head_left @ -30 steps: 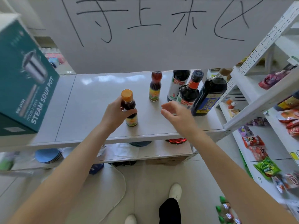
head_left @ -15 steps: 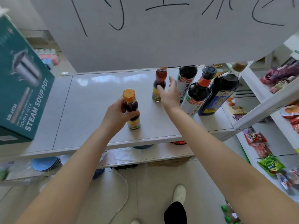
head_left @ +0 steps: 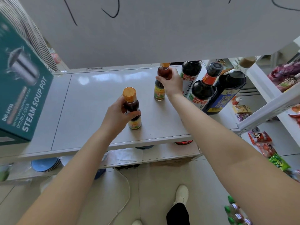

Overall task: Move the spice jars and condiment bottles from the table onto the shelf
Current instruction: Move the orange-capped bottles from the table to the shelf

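Since a moment ago the right hand (head_left: pixel 172 82) has reached back and closed around the rear bottle (head_left: pixel 160 85) near the shelf (head_left: pixel 97 98) back edge, while the left hand (head_left: pixel 118 116) grips the orange-capped bottle (head_left: pixel 131 108) mid-shelf.

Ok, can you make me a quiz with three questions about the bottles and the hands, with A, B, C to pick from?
1. Where does the teal steam soup pot box sit?
A. at the left end of the shelf
B. on the floor
C. behind the big bottles

2. What colour is the cap of the small bottle in the left hand?
A. black
B. orange
C. green

3. What is the right hand doing?
A. resting flat on the shelf
B. hanging free
C. gripping a second small bottle

Answers: 1 A, the box stands at the shelf's left end. 2 B, its cap is orange. 3 C, the fingers wrap that bottle's upper part.
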